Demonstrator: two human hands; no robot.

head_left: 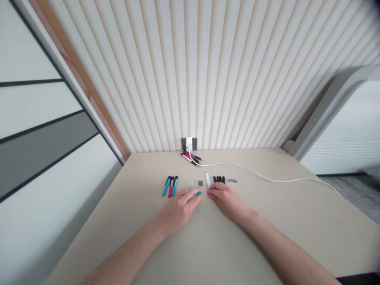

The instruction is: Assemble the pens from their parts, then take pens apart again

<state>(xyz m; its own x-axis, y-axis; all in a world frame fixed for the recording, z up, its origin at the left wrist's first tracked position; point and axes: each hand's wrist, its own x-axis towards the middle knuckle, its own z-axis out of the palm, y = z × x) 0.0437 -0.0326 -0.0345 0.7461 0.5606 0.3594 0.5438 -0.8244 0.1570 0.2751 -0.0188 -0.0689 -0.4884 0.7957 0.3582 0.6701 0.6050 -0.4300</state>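
Note:
Between the thumb and fingers of my left hand (179,208) is a short teal pen barrel (198,193), partly covered by the fingers. My right hand (226,198) rests on the table with its fingers drawn together at the near end of some thin white pen refills (207,179). Whether its fingertips pinch anything is hidden. Just beyond it lie several black pen grips (219,179) in a row, with small metal pieces (232,180) to their right. Small white pieces (190,183) and a dark square cluster of tiny parts (200,183) lie beyond my left hand.
Teal and red pen barrels with black tops (170,186) lie side by side at the left. Several pens (191,157) are piled at the back under a white charger (189,143) in the wall. Its white cable (261,176) runs across the table (190,253) to the right.

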